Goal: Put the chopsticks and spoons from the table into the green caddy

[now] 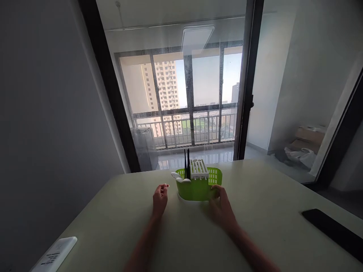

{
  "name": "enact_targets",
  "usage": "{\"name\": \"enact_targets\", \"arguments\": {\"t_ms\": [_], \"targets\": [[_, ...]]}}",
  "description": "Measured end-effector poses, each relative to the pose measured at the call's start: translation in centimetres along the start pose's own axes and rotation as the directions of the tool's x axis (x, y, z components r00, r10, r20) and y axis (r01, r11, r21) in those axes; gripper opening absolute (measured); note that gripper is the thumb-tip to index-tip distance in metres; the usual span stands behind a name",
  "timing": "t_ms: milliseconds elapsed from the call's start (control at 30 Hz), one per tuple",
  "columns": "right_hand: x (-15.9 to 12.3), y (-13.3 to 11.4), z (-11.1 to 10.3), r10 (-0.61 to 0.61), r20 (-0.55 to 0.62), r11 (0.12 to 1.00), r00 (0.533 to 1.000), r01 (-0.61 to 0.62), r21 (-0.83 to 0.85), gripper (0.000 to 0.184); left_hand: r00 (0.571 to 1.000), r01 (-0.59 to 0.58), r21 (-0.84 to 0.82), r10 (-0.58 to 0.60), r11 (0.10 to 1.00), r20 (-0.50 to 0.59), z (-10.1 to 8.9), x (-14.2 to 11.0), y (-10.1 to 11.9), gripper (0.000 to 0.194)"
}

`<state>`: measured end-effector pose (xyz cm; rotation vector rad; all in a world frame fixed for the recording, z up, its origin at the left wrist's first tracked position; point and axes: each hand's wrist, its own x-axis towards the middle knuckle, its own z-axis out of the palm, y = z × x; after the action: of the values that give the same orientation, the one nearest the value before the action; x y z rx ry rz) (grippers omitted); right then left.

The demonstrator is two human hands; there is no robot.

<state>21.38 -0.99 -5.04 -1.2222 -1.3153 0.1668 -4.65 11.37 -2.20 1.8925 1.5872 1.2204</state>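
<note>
A green plastic basket [195,190] with a perforated rim stands on a white base in the middle of the table. Dark chopsticks [187,166] rise upright from it, and white spoons [181,179] lean over its left rim. A white slotted holder [199,169] sits upright at its centre. To the left of the basket is my left hand [160,198], its fingers pinched together; a tiny pale spot shows at the fingertips, too small to name. My right hand [221,207] is at the basket's right front, fingers curled near the rim and partly smeared by motion.
The pale table [127,226] carries a white printed box-like object [55,255] at the left front and a flat black object [334,230] at the right. Behind the table stands a glass door with a dark frame [246,87]. Bags [302,155] lie beyond it at right.
</note>
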Motion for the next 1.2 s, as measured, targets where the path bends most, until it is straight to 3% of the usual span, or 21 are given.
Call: {"name": "enact_targets", "arguments": {"t_ms": [433, 533, 633, 767, 933, 1033, 1200], "targets": [[-0.3, -1.9, 1.4, -0.06, 0.015, 0.998, 0.998, 0.06, 0.002, 0.039, 0.958, 0.147, -0.246, -0.2, 0.958, -0.206, -0.6, 0.0, -1.4, 0.07], [-0.6, -2.4, 1.6, -0.068, 0.057, 0.997, 0.996, 0.07, -0.018, 0.025, 0.958, 0.162, -0.298, -0.223, 0.941, -0.182, -0.9, 0.1, -1.4, 0.073], [-1.3, -3.1, 2.0, -0.079, 0.158, 0.995, 0.984, 0.088, -0.047, 0.007, 0.972, 0.174, -0.339, -0.216, 0.925, -0.09, -1.8, 0.9, -0.8, 0.073], [-2.2, -4.0, 2.5, -0.086, 0.315, 0.991, 0.945, 0.112, -0.066, 0.02, 0.983, 0.162, -0.388, -0.182, 0.908, -0.014, -3.9, 3.0, 1.5, 0.073], [-2.7, -4.6, 2.7, -0.064, 0.426, 0.989, 0.902, 0.114, -0.093, 0.02, 0.993, 0.052, -0.359, -0.01, 0.932, 0.118, -6.0, 5.6, 7.3, 0.064], [-3.1, -4.4, 3.0, -0.052, 0.456, 0.985, 0.889, 0.12, -0.122, 0.016, 0.97, 0.014, -0.337, 0.07, 0.941, 0.235, -5.7, 6.9, 10.5, 0.063], [-4.0, -2.4, 4.5, -0.039, 0.473, 0.979, 0.88, 0.13, -0.16, 0.014, 0.914, 0.088, -0.255, 0.024, 0.963, 0.405, -3.7, 9.5, 13.0, 0.076]]}}
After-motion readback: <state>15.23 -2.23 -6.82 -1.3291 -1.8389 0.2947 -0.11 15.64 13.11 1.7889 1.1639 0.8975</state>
